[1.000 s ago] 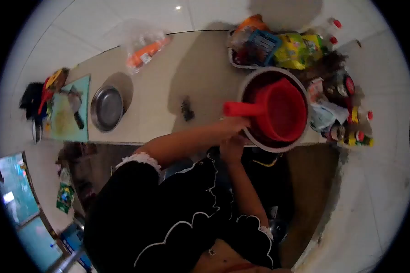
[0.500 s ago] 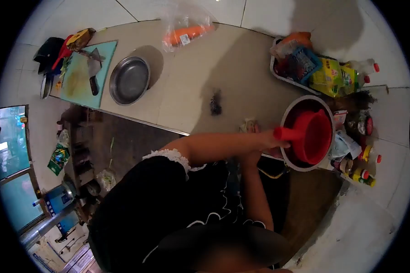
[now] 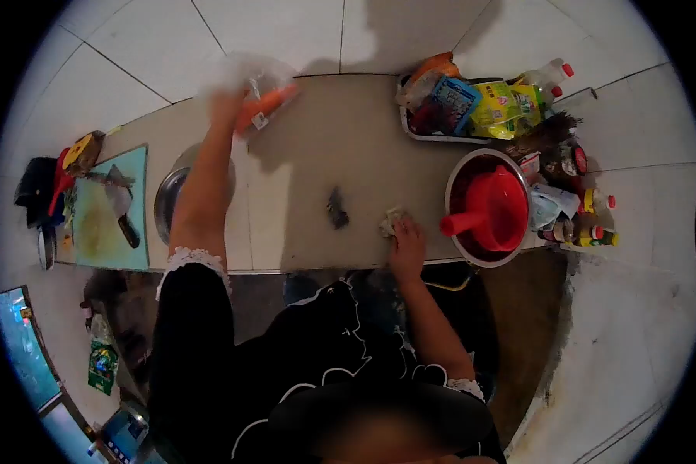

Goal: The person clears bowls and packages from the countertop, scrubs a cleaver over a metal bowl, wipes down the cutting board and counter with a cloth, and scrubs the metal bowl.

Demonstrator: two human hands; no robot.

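My left hand, blurred, is at the left side of a clear plastic bag holding orange carrots near the wall; its fingers cannot be made out. At the counter's front, my right hand has its fingers bent over a pale crumpled cloth. Right of it stands a metal basin with a red dipper inside, the handle pointing left. My left forearm partly covers a round metal pan. A small dark patch lies on the counter between my hands.
On the left, a cleaver lies on a green cutting board. A tray with yellow packets stands at the back right. Bottles and jars crowd the right end. The counter's front edge runs before my body.
My left hand has left the dipper and basin and moved far left to the carrot bag. My right hand has moved from beside the basin onto the cloth. The view has shifted.
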